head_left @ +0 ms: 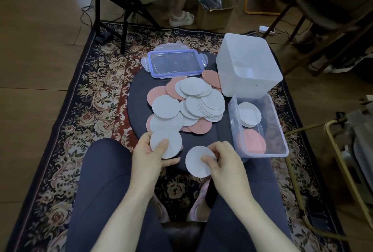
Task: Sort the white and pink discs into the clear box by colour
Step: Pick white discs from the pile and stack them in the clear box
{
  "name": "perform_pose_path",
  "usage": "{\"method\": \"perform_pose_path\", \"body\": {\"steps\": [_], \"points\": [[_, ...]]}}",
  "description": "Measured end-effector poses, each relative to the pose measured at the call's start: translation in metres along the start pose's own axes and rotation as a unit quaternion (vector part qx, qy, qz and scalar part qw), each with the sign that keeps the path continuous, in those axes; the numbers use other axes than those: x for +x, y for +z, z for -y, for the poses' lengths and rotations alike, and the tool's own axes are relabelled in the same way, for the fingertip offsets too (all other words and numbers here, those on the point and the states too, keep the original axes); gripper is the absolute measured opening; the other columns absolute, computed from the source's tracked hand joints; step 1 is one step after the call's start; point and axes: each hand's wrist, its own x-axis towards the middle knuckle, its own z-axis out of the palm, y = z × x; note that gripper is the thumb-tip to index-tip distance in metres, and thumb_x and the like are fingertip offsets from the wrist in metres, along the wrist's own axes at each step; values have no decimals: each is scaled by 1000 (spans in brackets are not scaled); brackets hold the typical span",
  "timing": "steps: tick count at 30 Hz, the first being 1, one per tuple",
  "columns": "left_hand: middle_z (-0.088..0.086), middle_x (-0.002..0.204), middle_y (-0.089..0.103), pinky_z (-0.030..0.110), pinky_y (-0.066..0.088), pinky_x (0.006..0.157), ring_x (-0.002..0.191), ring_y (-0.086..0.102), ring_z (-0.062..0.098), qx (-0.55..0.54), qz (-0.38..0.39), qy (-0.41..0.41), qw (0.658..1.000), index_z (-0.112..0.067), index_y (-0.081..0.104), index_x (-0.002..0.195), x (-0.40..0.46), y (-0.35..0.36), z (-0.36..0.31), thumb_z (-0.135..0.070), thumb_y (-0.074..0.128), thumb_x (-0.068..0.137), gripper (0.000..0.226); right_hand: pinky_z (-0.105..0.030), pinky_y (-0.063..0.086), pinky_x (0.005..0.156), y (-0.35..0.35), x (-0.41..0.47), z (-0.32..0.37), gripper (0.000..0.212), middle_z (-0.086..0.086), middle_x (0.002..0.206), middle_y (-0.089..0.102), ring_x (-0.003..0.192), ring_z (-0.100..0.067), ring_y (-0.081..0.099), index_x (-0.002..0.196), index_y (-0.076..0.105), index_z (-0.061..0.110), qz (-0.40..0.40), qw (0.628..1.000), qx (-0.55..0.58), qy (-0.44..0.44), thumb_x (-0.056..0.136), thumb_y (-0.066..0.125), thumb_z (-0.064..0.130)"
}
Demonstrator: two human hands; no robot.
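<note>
- The left hand (150, 155), lower centre of the frame, grips a white disc (166, 143) with the thumb on its face and the fingers curled under its edge.
- The right hand (223, 161) pinches a second white disc (195, 160) at its right rim, fingers bent round it.
- The discs look thin, light and fairly stiff, likely to slide over one another; an edge pinch should lift one cleanly.
- The loose pile (193, 104) of white and pink discs lies mid-frame on a dark round table (137, 98).
- The clear box (260, 128), right of centre, holds white discs at its far end and pink discs (252, 140) at its near end.
- The overlap hides how many discs remain; I cannot tell whether the left hand holds one or several.
- A lid (175, 63) and a frosted tub (247, 65) stand behind.
</note>
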Motion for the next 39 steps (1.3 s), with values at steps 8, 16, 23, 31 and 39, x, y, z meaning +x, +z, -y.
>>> {"method": "perform_pose_path", "body": {"steps": [8, 16, 23, 31, 39], "points": [[7, 102, 74, 38, 60, 65, 90, 71, 22, -29, 44, -15, 998, -10, 63, 110, -3, 6, 0, -17, 50, 98, 19, -23, 40, 43, 3, 7, 16, 16, -2, 44, 53, 36, -16, 44, 90, 61, 13, 58, 960, 269, 59, 95, 48, 6], [2, 98, 70, 35, 57, 50, 94, 68, 26, -62, -62, 2, 996, -19, 63, 101, 3, -6, -3, -8, 61, 91, 15, -24, 44, 66, 20, 37, 39, 8, 14, 88, 69, 60, 1, 53, 94, 67, 24, -5, 989, 136, -51, 88, 62, 22], [13, 116, 61, 34, 57, 47, 102, 63, 35, -82, -103, -24, 991, -13, 61, 116, 6, -17, -7, -9, 58, 93, 23, -38, 45, 89, 34, 92, 72, 55, 12, 138, 42, 115, -13, 50, 134, 46, 26, 95, 978, -93, -159, 84, 66, 34], [9, 115, 58, 39, 59, 54, 100, 63, 30, -102, -101, -21, 989, -13, 64, 109, 6, -17, -13, -15, 50, 98, 18, -41, 48, 79, 41, 99, 72, 32, -1, 124, 52, 101, -27, 57, 114, 58, 11, 62, 955, -211, -201, 92, 52, 33], [9, 116, 61, 45, 59, 63, 82, 71, 14, -98, -73, -2, 992, -11, 62, 112, 4, -13, -13, -17, 43, 101, 23, -24, 46, 62, 15, 79, 66, 14, 9, 80, 63, 61, -4, 51, 83, 63, 20, -107, 980, 117, -117, 93, 56, 27]]}}
